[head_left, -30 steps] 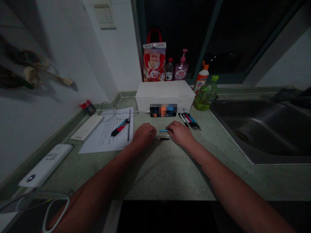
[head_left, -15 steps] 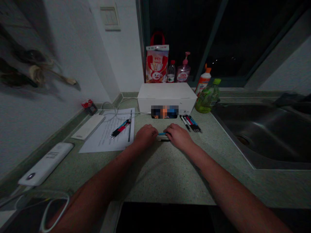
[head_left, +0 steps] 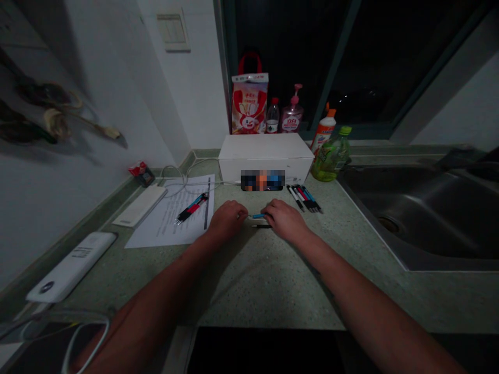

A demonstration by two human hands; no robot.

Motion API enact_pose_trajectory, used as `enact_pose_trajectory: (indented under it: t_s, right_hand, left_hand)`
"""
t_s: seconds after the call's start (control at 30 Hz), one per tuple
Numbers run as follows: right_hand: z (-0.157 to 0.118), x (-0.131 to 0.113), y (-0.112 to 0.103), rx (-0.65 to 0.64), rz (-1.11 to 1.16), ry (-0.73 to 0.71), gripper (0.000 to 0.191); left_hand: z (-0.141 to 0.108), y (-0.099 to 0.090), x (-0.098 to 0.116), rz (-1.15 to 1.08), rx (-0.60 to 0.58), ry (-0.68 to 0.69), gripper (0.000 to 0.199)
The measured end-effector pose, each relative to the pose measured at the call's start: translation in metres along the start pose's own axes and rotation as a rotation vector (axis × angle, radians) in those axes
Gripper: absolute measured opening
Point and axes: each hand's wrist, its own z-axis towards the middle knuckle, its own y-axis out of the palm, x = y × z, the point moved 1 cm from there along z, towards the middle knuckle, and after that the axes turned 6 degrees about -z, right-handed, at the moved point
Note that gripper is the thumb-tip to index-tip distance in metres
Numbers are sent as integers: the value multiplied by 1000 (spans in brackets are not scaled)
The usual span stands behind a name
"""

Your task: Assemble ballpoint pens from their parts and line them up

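My right hand [head_left: 286, 218] is closed on the right end of a blue pen piece [head_left: 258, 215] above the counter. At the left end of that piece, my left hand [head_left: 229, 219] has its fingers pinched together; what they hold is too small to make out. Just below lies a dark thin pen part [head_left: 260, 226], partly hidden by my right hand. Several pens [head_left: 306, 198] lie side by side to the right, in front of a white box [head_left: 265, 148]. Other pens [head_left: 192, 209] rest on a printed paper sheet [head_left: 167, 228] at the left.
A phone [head_left: 262, 181] leans on the box. Bottles [head_left: 331, 156] stand at the box's right, beside a metal sink [head_left: 424, 218]. At the left are a white power bank [head_left: 74, 267], a flat white box [head_left: 141, 205] and a cable [head_left: 187, 179].
My left hand has shifted slightly left, away from my right hand, and more of the blue piece shows between them. The whole view has moved a little.
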Motion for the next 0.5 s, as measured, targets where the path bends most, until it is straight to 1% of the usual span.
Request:
enact_pose_trajectory:
  t_s: [0.23,0.4,0.5]
  right_hand:
    - [0,-1,1,7,-4,1,28]
    - [-1,-2,-1,-2,-5,7,29]
    - [-2,-3,-3,-12,-9,0,29]
  left_hand:
    - [0,1,-1,20,-50,55,22]
    - [1,5,-7,8,-39,60,19]
    - [2,6,-6,-2,-43,55,19]
